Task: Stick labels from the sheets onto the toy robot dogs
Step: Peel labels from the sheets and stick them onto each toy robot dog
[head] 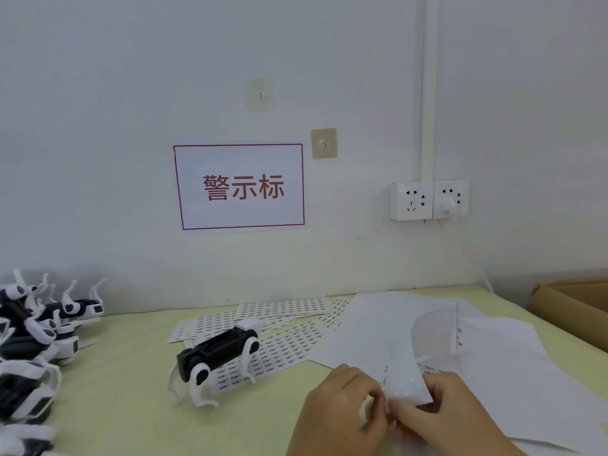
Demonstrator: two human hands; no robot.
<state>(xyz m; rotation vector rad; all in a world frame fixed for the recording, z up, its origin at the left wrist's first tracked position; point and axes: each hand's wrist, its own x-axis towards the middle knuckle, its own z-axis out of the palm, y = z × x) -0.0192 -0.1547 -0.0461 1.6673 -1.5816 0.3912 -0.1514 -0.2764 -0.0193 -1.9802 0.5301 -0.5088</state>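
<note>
A black-and-white toy robot dog (220,353) lies on its back on the yellow-green table (125,390), legs up, partly on top of label sheets (286,343). Both of my hands are low at the centre right. My left hand (339,409) and my right hand (450,416) pinch the lower edge of a curled white label sheet (408,376) between them. Whether a label is peeled off is too small to tell.
A pile of several more toy robot dogs (36,334) fills the left side. Blank white backing sheets (493,357) cover the right part of the table. A cardboard box (572,307) stands at the far right. On the wall are a sign (240,185) and sockets (427,199).
</note>
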